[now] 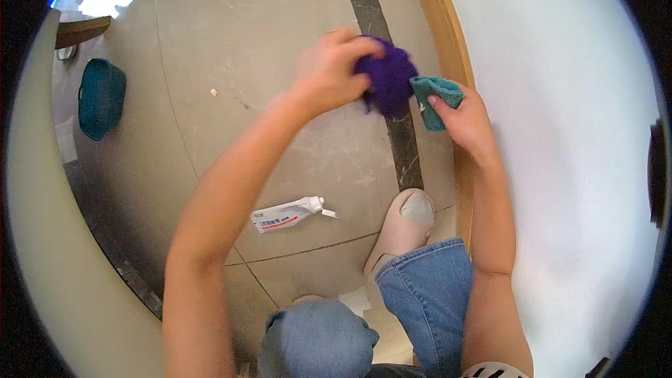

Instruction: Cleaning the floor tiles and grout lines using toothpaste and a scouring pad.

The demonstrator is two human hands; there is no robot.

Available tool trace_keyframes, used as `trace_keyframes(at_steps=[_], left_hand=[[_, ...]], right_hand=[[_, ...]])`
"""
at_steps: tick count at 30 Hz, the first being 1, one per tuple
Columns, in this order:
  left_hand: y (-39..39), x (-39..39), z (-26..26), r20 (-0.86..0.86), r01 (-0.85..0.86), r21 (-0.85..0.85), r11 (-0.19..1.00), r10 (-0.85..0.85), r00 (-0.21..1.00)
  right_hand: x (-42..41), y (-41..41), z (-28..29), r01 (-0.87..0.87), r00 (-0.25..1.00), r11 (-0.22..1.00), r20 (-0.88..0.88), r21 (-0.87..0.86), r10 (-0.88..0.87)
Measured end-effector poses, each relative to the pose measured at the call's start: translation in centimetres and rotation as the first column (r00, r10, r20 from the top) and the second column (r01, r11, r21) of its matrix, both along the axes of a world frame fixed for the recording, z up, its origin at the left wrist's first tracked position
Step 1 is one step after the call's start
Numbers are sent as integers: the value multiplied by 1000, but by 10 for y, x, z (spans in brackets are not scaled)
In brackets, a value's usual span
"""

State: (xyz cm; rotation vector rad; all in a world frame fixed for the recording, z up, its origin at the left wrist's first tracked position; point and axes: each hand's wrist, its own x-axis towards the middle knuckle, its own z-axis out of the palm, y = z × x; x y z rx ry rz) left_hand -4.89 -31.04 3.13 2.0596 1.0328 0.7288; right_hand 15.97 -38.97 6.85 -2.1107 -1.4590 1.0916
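My left hand (336, 71) grips a bunched purple cloth (389, 79) over the dark stripe in the tiled floor; both hand and cloth are blurred. To its right, my right hand (470, 121) pinches a folded teal cloth (436, 102), thumb on top. A small white dab sits on the teal cloth's left edge. The two cloths meet or nearly meet; I cannot tell whether they touch. Below them on the floor lies a white tube (283, 215) bearing writing and a red stripe. Its flip cap (329, 213) hangs open towards the right.
A teal plastic basket (102, 98) stands on the floor at the left. A wooden baseboard (446, 21) runs along the white wall (567, 115) on the right. My slippered foot (404, 220) is below the dark stripe (404, 160). A small pale scrap (213, 92) lies on the tiles.
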Motion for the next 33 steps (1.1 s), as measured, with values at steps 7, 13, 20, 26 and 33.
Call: trace_keyframes(at_steps=[7, 13, 20, 26, 33], left_hand=[[-81, -256, 37, -271, -498, -171, 850, 445, 854], [-132, -282, -26, -608, -617, 106, 780, 542, 580], [-86, -249, -54, -584, -626, 374, 684, 698, 414], [-77, -263, -63, -529, -519, 446, 729, 682, 505], [-63, -265, -58, -505, -406, 417, 813, 579, 640]], right_hand=[[-33, 22, -46, 41, 994, 938, 78, 344, -72], [-53, -9, -74, -520, 811, 779, 488, 349, 323], [-48, 99, -78, -603, 741, 707, 588, 370, 324], [-32, 60, -88, -646, 755, 685, 416, 337, 507], [-51, 161, -101, -616, 778, 673, 450, 409, 439]])
